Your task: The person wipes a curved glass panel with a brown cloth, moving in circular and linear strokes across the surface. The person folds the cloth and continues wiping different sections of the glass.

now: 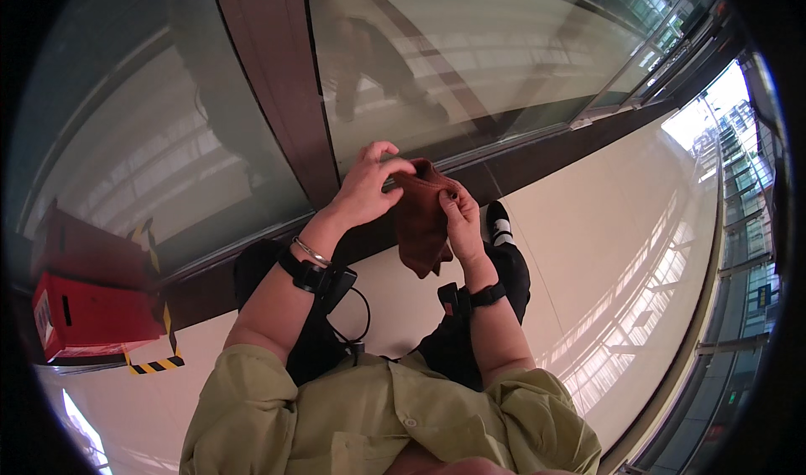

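A reddish-brown cloth item (423, 223) hangs before me above the floor. It has a stitched rim and a gaping mouth at the top, and its lower end is loose and folded. Whether it is a glove or a pouch, I cannot tell. At the rim's right side, my right hand (465, 226) pinches the cloth between thumb and fingers. My left hand (365, 191) is at the rim's left side, its index fingertip at the mouth. The left thumb and index finger stand apart, with a gap between them. The inside of the item is hidden.
Large glass panels (441, 65) with a brown upright frame (277, 65) rise ahead, full of reflections. A red box (107, 317) stands at the left beside yellow-black striped floor tape (157, 366). Pale glossy floor (592, 242) spreads to the right, towards a railing (711, 254).
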A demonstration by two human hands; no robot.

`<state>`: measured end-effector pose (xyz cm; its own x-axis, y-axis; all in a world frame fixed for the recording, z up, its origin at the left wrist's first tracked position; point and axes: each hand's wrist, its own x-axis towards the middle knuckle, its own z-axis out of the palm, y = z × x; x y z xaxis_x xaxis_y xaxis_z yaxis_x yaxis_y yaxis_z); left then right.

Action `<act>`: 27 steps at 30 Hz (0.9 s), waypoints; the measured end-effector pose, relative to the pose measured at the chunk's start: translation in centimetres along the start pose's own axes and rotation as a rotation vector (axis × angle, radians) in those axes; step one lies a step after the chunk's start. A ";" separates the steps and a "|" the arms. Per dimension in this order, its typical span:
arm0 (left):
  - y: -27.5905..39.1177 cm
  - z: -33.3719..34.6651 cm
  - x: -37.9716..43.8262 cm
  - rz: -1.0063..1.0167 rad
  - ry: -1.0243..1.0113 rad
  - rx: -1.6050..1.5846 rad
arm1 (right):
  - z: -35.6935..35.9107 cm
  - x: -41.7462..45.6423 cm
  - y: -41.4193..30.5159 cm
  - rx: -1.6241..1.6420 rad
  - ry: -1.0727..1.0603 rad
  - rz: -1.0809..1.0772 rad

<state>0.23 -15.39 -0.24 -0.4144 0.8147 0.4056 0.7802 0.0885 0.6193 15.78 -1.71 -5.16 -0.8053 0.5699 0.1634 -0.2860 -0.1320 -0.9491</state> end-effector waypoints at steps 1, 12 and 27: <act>-0.4 0.5 -0.5 0.020 -0.026 0.032 | 0.0 0.0 -0.2 0.040 -0.004 0.009; 0.2 -0.9 0.4 -0.004 -0.170 -0.172 | -2.1 1.1 1.0 -0.130 0.188 -0.035; 0.9 -0.8 0.6 -0.168 0.155 -0.588 | -1.6 0.3 -1.7 0.092 -0.039 0.065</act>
<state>0.33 -15.31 1.07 -0.6066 0.7206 0.3358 0.3289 -0.1571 0.9312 16.83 -0.03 -3.88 -0.8426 0.5263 0.1141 -0.2772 -0.2423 -0.9297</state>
